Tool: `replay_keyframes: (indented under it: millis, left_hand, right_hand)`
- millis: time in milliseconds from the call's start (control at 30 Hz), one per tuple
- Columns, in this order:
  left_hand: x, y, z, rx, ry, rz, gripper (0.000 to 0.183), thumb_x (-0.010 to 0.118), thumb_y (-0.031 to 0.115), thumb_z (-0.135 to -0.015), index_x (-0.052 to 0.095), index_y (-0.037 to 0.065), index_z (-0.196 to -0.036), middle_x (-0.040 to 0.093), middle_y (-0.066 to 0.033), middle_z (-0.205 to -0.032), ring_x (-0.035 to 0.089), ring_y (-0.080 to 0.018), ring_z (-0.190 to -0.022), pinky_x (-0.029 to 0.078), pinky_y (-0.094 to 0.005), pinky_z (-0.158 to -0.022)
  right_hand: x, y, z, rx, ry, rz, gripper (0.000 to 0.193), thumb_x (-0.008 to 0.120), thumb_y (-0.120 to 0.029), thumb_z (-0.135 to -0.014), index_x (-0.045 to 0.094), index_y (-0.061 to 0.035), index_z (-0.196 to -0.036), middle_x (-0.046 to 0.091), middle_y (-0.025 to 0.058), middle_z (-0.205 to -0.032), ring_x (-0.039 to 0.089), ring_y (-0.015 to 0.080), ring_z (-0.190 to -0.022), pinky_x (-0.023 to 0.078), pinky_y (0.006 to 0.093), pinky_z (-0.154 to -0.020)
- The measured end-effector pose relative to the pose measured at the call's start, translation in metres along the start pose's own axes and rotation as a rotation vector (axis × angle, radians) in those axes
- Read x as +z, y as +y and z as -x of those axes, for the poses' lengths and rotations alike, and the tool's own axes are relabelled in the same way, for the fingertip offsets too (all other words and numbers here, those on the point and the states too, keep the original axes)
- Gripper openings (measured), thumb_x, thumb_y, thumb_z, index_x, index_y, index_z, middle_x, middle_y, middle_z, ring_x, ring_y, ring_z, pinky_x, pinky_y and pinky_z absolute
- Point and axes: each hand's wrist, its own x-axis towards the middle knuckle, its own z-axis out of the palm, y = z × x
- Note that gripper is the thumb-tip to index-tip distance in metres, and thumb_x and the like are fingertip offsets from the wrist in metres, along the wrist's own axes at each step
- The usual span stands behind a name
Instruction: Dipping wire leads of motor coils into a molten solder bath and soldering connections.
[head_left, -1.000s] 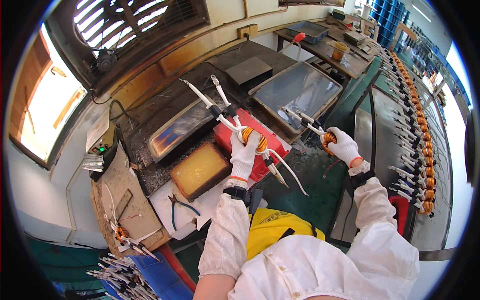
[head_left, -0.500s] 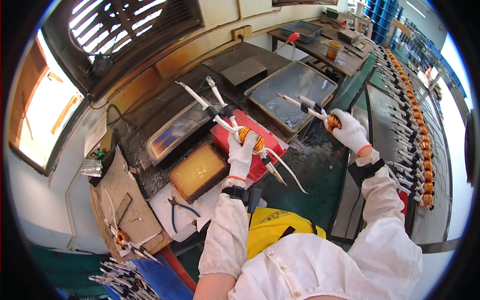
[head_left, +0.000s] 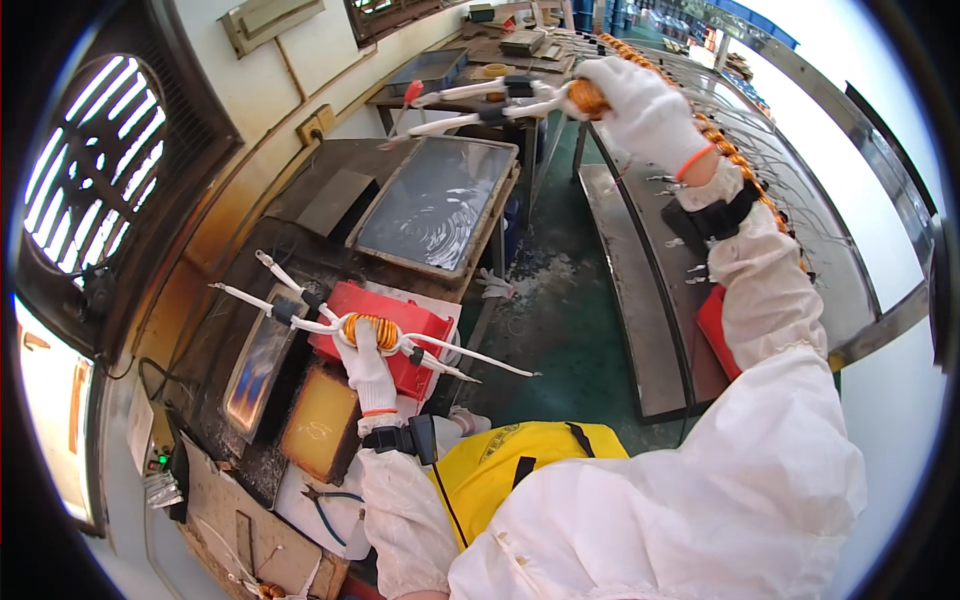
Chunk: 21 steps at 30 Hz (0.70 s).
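My left hand (head_left: 368, 378), in a white glove, is closed on a wound copper coil (head_left: 380, 333) with white-sleeved leads and black bands. This coil is over a red box (head_left: 428, 328), its leads sticking out on both sides. Raised at the upper right, my gloved right hand (head_left: 645, 115) grips a second copper coil (head_left: 588, 97). That coil's two white leads point left, past the far tray. Beyond and under my right arm runs a long row of similar coils (head_left: 735, 152) on a metal rack.
A shallow tray of shiny grey liquid (head_left: 440, 205) lies ahead on the bench. Nearer are a metal-edged trough (head_left: 262, 365), a yellowish block in a tray (head_left: 318, 425) and pliers (head_left: 325, 510). Green floor (head_left: 545, 345) separates bench and rack.
My right hand has carried its coil up and away, toward the rack's far end. My view has turned right, so the bench sits further left. My left hand still holds its coil.
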Motion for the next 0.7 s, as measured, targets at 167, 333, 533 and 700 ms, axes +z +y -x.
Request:
replay_keyframes:
  millis: [167, 333, 533, 700]
  left_hand:
    - [0.001, 0.000, 0.000, 0.006, -0.012, -0.025, 0.037, 0.056, 0.023, -0.092, 0.043, 0.003, -0.120, 0.050, -0.0049, -0.101, 0.050, -0.0105, -0.087, 0.044, -0.0270, -0.077]
    - [0.007, 0.000, 0.000, -0.004, -0.008, -0.024, 0.040, 0.055, 0.024, -0.092, 0.041, 0.001, -0.123, 0.051, -0.0070, -0.104, 0.051, -0.0126, -0.091, 0.044, -0.0285, -0.081]
    - [-0.019, -0.007, -0.003, 0.070, -0.074, -0.185, 0.046, 0.052, 0.012, -0.093, 0.036, 0.005, -0.135, 0.041, -0.0169, -0.128, 0.047, -0.0264, -0.113, 0.042, -0.0336, -0.094]
    - [-0.008, -0.003, -0.004, -0.048, -0.024, -0.007, 0.051, 0.055, 0.036, -0.093, 0.039, 0.004, -0.130, 0.050, -0.0087, -0.111, 0.053, -0.0153, -0.097, 0.046, -0.0283, -0.084]
  right_hand:
    - [-0.033, 0.068, 0.060, 0.216, -0.111, 0.147, 0.033, 0.066, -0.018, -0.079, 0.055, -0.0087, -0.108, 0.059, 0.0136, -0.101, 0.058, 0.0335, -0.095, 0.047, 0.0398, -0.082]
    - [-0.082, 0.142, 0.162, 0.445, -0.225, 0.266, 0.041, 0.075, -0.022, -0.072, 0.058, -0.0129, -0.108, 0.057, 0.0132, -0.108, 0.056, 0.0318, -0.101, 0.045, 0.0381, -0.086]
    - [-0.150, 0.162, 0.242, 0.568, -0.397, 0.511, 0.042, 0.077, -0.018, -0.067, 0.061, -0.0179, -0.106, 0.055, 0.0097, -0.111, 0.054, 0.0297, -0.102, 0.045, 0.0364, -0.086]
    - [-0.165, 0.138, 0.272, 0.601, -0.727, 0.567, 0.030, 0.071, -0.017, -0.069, 0.062, -0.0199, -0.098, 0.056, 0.0080, -0.103, 0.053, 0.0280, -0.103, 0.044, 0.0352, -0.086]
